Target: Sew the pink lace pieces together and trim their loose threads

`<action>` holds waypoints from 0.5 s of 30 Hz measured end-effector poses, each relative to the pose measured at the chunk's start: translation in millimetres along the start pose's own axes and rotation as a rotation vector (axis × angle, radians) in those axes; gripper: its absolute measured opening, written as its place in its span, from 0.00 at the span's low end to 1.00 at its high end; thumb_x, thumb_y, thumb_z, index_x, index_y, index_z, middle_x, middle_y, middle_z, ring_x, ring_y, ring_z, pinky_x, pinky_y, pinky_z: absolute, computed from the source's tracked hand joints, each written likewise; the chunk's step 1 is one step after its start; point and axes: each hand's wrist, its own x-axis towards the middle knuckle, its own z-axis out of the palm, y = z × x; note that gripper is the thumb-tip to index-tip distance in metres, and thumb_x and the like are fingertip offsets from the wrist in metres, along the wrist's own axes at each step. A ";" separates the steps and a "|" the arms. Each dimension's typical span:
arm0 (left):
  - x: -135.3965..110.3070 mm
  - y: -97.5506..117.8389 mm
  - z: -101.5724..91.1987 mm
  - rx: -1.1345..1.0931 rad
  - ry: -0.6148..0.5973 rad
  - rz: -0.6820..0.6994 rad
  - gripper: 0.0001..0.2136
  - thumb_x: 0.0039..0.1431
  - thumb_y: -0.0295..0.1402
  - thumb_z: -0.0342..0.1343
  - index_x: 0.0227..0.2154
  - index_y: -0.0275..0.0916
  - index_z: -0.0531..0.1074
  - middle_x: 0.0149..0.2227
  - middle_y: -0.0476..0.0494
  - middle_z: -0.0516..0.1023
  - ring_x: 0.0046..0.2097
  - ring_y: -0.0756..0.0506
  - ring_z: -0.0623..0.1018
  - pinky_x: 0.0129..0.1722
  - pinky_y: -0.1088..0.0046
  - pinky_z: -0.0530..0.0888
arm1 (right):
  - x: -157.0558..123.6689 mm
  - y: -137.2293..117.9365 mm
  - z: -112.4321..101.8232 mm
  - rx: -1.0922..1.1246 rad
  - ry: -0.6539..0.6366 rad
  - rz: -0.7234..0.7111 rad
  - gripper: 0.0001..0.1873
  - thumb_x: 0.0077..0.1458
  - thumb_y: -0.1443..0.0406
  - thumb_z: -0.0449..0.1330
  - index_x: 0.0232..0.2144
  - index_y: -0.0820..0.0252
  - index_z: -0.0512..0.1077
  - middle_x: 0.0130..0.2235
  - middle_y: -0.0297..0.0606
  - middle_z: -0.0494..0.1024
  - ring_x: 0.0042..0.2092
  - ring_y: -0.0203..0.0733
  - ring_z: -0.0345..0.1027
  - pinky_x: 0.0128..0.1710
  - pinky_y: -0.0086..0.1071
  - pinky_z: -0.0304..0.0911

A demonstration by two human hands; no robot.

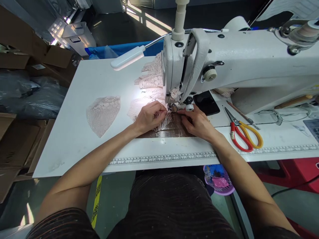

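A white sewing machine (224, 56) stands on a white table (74, 139). Pale pink lace (163, 122) lies under its presser foot (172, 108). My left hand (149, 116) is curled with its fingers pinching the lace just left of the foot. On the right of the foot, my right hand (196, 122) presses its closed fingertips onto the lace edge. More of the lace (151, 78) is piled behind the machine head.
A separate lace piece (103, 113) lies to the left. Red and yellow scissors (243, 131), a pencil-like tool (243, 115) and a black phone (206, 103) lie to the right. A lamp (128, 57) hangs over the table. Cardboard boxes (17, 139) stand left, a purple basket (219, 179) below.
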 end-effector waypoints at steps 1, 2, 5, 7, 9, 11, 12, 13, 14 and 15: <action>-0.1 0.2 -0.1 -0.009 0.010 -0.013 0.07 0.64 0.29 0.54 0.32 0.35 0.75 0.32 0.44 0.80 0.32 0.49 0.77 0.33 0.68 0.75 | -0.1 0.0 0.1 0.000 0.001 0.001 0.18 0.61 0.68 0.53 0.47 0.61 0.79 0.45 0.47 0.76 0.41 0.47 0.73 0.44 0.41 0.71; -0.2 0.4 -0.1 -0.008 0.012 -0.017 0.07 0.64 0.29 0.54 0.32 0.36 0.75 0.32 0.45 0.80 0.32 0.48 0.77 0.34 0.68 0.75 | -0.2 0.2 0.3 -0.001 0.002 0.001 0.18 0.61 0.68 0.53 0.47 0.61 0.79 0.45 0.47 0.76 0.42 0.47 0.73 0.44 0.41 0.71; -1.1 0.5 1.1 0.018 -0.017 0.012 0.07 0.64 0.30 0.55 0.31 0.37 0.76 0.32 0.45 0.81 0.34 0.47 0.78 0.37 0.65 0.75 | -0.4 1.1 0.6 -0.003 -0.009 0.000 0.18 0.61 0.67 0.53 0.48 0.60 0.79 0.47 0.47 0.77 0.43 0.48 0.73 0.45 0.42 0.71; -2.1 0.5 2.2 0.041 -0.054 0.047 0.08 0.64 0.31 0.55 0.31 0.37 0.77 0.32 0.45 0.81 0.34 0.47 0.78 0.38 0.64 0.74 | -0.4 1.4 0.7 -0.007 -0.027 -0.002 0.18 0.62 0.67 0.53 0.49 0.59 0.79 0.47 0.47 0.78 0.43 0.47 0.73 0.44 0.41 0.71; -3.5 0.4 3.0 0.077 -0.084 0.081 0.09 0.65 0.31 0.54 0.31 0.38 0.77 0.33 0.45 0.82 0.35 0.46 0.78 0.38 0.63 0.72 | -0.6 1.2 0.9 -0.019 -0.045 -0.004 0.18 0.63 0.67 0.53 0.49 0.59 0.79 0.46 0.46 0.78 0.43 0.47 0.73 0.43 0.40 0.71; -4.9 0.1 3.5 0.128 -0.105 0.118 0.09 0.65 0.32 0.54 0.31 0.38 0.77 0.34 0.44 0.82 0.35 0.46 0.78 0.38 0.62 0.71 | -0.7 1.0 1.6 -0.040 -0.053 -0.005 0.18 0.64 0.66 0.53 0.50 0.60 0.79 0.45 0.46 0.78 0.42 0.47 0.73 0.42 0.39 0.70; -5.6 0.0 3.7 0.152 -0.114 0.137 0.09 0.66 0.32 0.54 0.31 0.38 0.77 0.35 0.43 0.82 0.35 0.46 0.78 0.38 0.62 0.70 | -0.7 1.0 2.1 -0.055 -0.059 -0.009 0.19 0.64 0.66 0.52 0.51 0.60 0.78 0.45 0.47 0.78 0.42 0.47 0.73 0.41 0.39 0.70; -6.1 -0.1 3.8 0.173 -0.123 0.156 0.10 0.66 0.31 0.53 0.31 0.38 0.77 0.35 0.43 0.82 0.35 0.45 0.77 0.38 0.62 0.69 | -0.7 1.1 2.9 -0.075 -0.070 -0.016 0.20 0.65 0.65 0.51 0.52 0.59 0.78 0.45 0.47 0.77 0.41 0.47 0.72 0.40 0.39 0.70; -6.6 -0.2 4.0 0.190 -0.131 0.173 0.10 0.66 0.31 0.53 0.31 0.38 0.77 0.36 0.43 0.82 0.35 0.45 0.77 0.38 0.61 0.69 | -0.6 1.4 3.8 -0.101 -0.089 -0.029 0.21 0.66 0.65 0.50 0.54 0.58 0.77 0.45 0.48 0.77 0.40 0.47 0.72 0.40 0.39 0.69; -6.9 -0.4 4.2 0.204 -0.140 0.186 0.10 0.66 0.31 0.53 0.31 0.39 0.77 0.36 0.44 0.83 0.34 0.46 0.77 0.38 0.61 0.69 | -0.3 1.7 4.7 -0.133 -0.113 -0.049 0.22 0.66 0.64 0.50 0.57 0.57 0.75 0.46 0.48 0.76 0.39 0.47 0.71 0.39 0.39 0.69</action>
